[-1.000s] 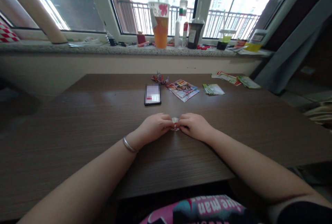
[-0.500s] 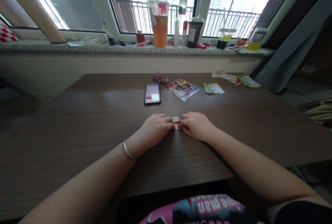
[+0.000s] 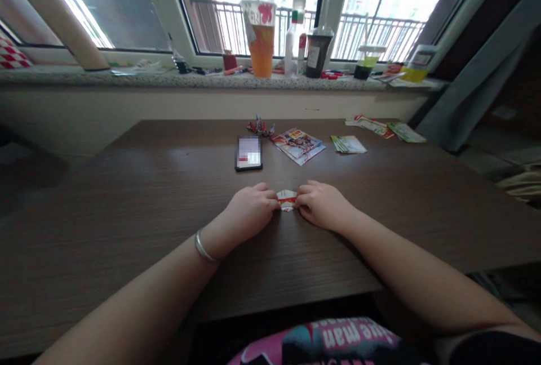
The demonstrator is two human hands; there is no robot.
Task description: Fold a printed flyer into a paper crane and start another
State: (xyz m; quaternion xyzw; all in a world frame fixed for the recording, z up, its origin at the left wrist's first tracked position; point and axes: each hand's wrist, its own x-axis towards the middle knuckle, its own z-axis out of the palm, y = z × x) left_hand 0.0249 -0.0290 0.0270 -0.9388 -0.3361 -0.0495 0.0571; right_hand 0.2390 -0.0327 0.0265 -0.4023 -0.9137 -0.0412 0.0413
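Note:
A small folded paper point(image 3: 287, 200), white with a red band, lies on the brown table point(image 3: 127, 230) between my two hands. My left hand point(image 3: 253, 207), with a silver bangle at the wrist, has its fingers closed on the paper's left end. At the other end my right hand point(image 3: 322, 205) pinches the paper with bent fingers. The fingers cover both ends, leaving the middle in sight. Beyond the hands are a phone point(image 3: 249, 154) with a blurred screen and some printed paper sheets point(image 3: 299, 145).
A red and blue folded paper piece point(image 3: 261, 126) sits behind the phone. Farther right lie green-white slips point(image 3: 349, 144) and more leaflets point(image 3: 406, 132). The windowsill point(image 3: 203, 79) bears a tall orange drink cup point(image 3: 262, 44), a clear bottle point(image 3: 293, 38) and a dark cup point(image 3: 318, 52).
My left hand has shifted slightly left and my right hand slightly right along the paper. More of its middle shows between them.

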